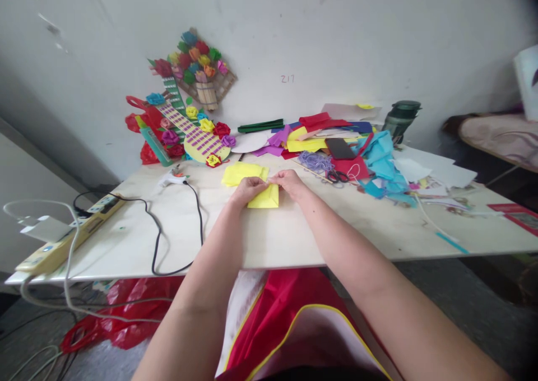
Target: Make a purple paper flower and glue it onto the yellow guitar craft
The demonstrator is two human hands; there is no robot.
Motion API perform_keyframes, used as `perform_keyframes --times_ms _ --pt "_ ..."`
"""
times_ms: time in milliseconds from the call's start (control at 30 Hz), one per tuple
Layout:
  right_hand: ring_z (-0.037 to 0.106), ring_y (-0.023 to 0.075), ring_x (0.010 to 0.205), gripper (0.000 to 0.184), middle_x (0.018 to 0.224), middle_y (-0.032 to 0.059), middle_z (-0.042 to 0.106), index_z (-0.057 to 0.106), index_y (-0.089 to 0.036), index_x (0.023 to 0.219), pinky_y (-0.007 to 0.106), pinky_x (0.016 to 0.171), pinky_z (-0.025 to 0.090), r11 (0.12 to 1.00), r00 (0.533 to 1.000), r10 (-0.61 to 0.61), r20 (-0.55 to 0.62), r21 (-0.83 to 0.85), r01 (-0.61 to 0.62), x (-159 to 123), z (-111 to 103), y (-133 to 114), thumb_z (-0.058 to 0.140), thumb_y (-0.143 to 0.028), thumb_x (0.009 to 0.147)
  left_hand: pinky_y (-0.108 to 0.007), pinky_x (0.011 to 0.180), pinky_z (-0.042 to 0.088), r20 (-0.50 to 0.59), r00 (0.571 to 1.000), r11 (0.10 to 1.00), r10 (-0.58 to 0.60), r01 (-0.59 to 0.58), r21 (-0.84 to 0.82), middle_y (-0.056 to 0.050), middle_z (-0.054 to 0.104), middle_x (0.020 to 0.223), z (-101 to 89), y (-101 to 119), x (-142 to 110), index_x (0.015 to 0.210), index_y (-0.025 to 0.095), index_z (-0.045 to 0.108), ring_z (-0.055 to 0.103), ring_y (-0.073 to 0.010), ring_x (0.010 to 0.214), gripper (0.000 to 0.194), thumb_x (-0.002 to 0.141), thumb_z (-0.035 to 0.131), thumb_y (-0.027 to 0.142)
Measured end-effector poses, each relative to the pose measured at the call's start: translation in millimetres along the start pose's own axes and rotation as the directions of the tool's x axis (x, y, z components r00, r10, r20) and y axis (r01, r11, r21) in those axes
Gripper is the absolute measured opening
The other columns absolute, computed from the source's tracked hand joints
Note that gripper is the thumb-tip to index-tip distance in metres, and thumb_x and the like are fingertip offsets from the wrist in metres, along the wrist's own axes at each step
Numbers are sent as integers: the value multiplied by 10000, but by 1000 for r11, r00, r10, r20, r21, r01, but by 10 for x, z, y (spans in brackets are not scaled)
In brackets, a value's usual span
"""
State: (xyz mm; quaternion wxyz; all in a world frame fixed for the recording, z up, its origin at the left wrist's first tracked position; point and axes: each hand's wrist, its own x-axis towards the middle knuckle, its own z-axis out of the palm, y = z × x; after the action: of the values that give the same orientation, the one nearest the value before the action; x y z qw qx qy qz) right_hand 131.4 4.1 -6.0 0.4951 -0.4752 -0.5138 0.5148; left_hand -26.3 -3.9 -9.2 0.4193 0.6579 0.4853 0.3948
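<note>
Folded yellow crepe paper (264, 198) lies on the table in front of me, and a looser yellow piece (239, 173) sits just behind it to the left. My left hand (249, 189) rests over the paper's left side, its fingers closed at the upper edge. From the right, my right hand (288, 182) meets it with thumb and fingertips pinched together. Between the fingertips is something small and pale, too small to name. Scissors (337, 176) with dark handles and a tangle of lilac yarn (315, 161) lie right of my hands.
A glue gun (173, 177) trails a black cord across the left side, near a power strip (79, 235). Paper-flower guitars (197, 134) and a green bottle (154, 140) stand behind. Coloured scraps, a phone (339, 149), blue crepe paper (380, 157) and a dark cup (402, 119) fill the right rear.
</note>
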Motion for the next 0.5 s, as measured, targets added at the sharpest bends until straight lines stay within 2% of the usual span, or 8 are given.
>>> perform_keyframes --times_ms 333,500 --pt "506 92 452 241 459 -32 546 520 -158 513 214 462 425 1000 1000 -1 -6 14 1 9 3 0 745 -205 586 -208 417 190 42 999 994 23 -27 101 50 365 494 -58 -90 44 585 159 496 304 -68 455 395 645 643 521" --pt "490 89 449 206 464 -34 539 518 -158 523 212 461 404 1000 1000 -18 -1 -6 18 18 9 28 686 -190 636 -209 427 216 72 996 997 42 -46 55 38 415 521 -51 -79 33 634 151 550 336 -74 467 398 660 625 542"
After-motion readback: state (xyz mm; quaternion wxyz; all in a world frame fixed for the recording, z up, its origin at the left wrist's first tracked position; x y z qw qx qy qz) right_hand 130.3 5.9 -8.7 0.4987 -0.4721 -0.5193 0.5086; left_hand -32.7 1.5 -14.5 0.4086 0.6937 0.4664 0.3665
